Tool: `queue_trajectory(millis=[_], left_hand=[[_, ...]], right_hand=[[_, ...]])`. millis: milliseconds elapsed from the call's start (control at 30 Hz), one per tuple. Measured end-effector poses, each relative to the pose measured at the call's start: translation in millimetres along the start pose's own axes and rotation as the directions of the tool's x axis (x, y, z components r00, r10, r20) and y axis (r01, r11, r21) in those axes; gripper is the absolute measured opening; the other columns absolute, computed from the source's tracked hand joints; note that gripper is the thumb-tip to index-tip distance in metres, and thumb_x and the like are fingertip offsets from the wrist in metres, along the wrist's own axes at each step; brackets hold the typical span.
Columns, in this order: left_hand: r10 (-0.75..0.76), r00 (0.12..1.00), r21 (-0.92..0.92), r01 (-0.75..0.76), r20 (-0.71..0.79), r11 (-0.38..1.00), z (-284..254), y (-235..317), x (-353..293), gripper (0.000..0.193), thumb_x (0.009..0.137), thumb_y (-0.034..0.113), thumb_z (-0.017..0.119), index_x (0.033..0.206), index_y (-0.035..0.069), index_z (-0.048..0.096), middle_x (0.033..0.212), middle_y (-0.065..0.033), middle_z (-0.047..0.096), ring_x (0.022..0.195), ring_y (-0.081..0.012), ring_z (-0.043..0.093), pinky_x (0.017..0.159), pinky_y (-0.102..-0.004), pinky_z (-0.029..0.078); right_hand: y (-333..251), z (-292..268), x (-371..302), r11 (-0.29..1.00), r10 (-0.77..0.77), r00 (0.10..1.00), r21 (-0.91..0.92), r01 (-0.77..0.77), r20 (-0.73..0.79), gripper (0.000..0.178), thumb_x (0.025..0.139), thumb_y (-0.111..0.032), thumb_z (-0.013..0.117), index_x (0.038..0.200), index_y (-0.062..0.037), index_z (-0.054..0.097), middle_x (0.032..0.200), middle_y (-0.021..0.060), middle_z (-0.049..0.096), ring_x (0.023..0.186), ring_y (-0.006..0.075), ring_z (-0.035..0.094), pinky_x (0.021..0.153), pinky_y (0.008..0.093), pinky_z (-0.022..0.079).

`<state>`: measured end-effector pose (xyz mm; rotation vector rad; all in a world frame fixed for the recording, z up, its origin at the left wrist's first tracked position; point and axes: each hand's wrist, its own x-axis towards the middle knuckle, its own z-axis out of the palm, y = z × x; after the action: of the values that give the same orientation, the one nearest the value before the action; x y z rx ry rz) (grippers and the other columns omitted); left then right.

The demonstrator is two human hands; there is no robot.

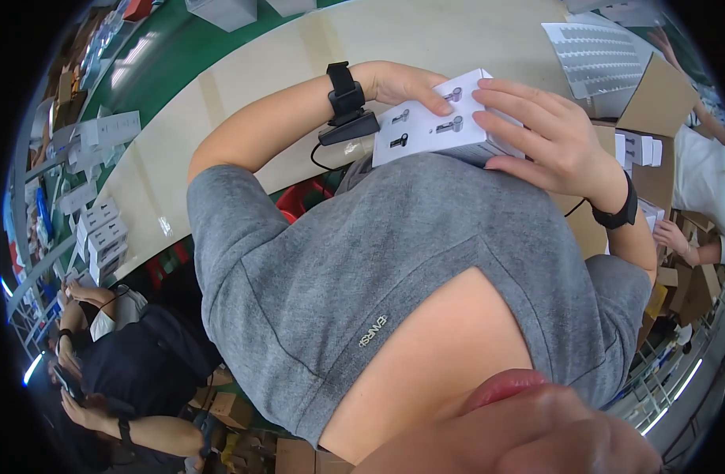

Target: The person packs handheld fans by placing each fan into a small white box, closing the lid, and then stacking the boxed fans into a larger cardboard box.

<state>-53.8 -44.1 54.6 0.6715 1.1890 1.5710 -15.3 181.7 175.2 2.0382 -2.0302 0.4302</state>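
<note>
A white box (426, 130) printed with small pictures of dark and grey handheld devices is held close against my grey shirt, at the near edge of the table. My left hand (406, 85) grips its far left side, thumb lying on the printed face and the other fingers hidden behind. Over the right end of the box, my right hand (544, 134) has its fingers bent around the edges. A black device (348, 128) with a cable sits beside my left wrist strap, next to the box.
The pale curved table (244, 75) spans the front. A sheet of labels (595, 59) lies at far right, above an open carton (659, 99) with white boxes. Stacked white boxes (106, 237) stand left. People work on both sides; a person's hand (674, 237) is at right.
</note>
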Motion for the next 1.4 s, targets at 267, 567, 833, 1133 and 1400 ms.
queue_trajectory(millis=[267,567,833,1133,1400], left_hand=[[-0.155,0.988,0.115,0.153,0.009,0.982,7.1,-0.2,41.5,0.075,0.065,0.039,0.074,0.118,-0.004,0.043,0.107,-0.0077,0.055,0.093,-0.0140,0.053,0.080,-0.0248,0.044],[-0.114,0.991,0.041,0.111,0.076,0.993,-37.0,-46.0,52.8,0.057,0.072,0.030,0.069,0.116,-0.001,0.048,0.106,-0.0096,0.056,0.095,-0.0148,0.054,0.083,-0.0284,0.043],[0.252,0.958,0.597,-0.123,-0.139,0.793,-24.2,18.8,26.4,0.060,0.067,0.029,0.072,0.111,-0.003,0.048,0.096,-0.0113,0.061,0.087,-0.0201,0.059,0.076,-0.0318,0.047],[0.424,0.581,0.694,0.385,-0.695,0.609,12.0,-2.9,45.5,0.061,0.072,0.045,0.059,0.107,-0.005,0.051,0.096,-0.0203,0.060,0.085,-0.0329,0.060,0.075,-0.0365,0.047],[0.326,0.560,0.402,0.014,-0.762,0.916,1.8,0.6,20.2,0.043,0.085,0.035,0.044,0.105,-0.002,0.053,0.083,-0.0200,0.061,0.073,-0.0311,0.060,0.068,-0.0361,0.047]], right_hand=[[1.7,-2.3,-50.4,0.971,0.177,0.984,0.168,-0.172,-0.014,0.040,0.057,-0.011,0.073,0.092,-0.0004,0.059,0.104,0.0178,0.056,0.098,0.0327,0.055,0.074,0.0387,0.047],[30.2,-11.0,-74.6,0.649,0.620,0.764,0.662,-0.375,-0.175,0.031,0.072,-0.016,0.067,0.098,0.0005,0.059,0.098,0.0140,0.058,0.094,0.0288,0.055,0.080,0.0381,0.043],[49.8,37.9,-63.2,0.532,0.763,0.628,0.701,-0.475,-0.153,0.027,0.084,-0.019,0.057,0.100,0.0024,0.057,0.090,0.0087,0.061,0.086,0.0156,0.057,0.074,0.0256,0.044],[113.8,82.9,-53.2,0.478,0.865,0.406,0.733,-0.485,-0.295,0.012,0.083,-0.014,0.057,0.088,-0.0025,0.057,0.079,0.0071,0.058,0.064,0.0113,0.051,0.059,0.0253,0.041],[36.9,84.1,-24.1,0.939,0.331,0.912,-0.010,-0.344,-0.243,0.027,0.064,-0.003,0.066,0.090,-0.0036,0.056,0.086,0.0104,0.056,0.086,0.0260,0.057,0.066,0.0318,0.047]])
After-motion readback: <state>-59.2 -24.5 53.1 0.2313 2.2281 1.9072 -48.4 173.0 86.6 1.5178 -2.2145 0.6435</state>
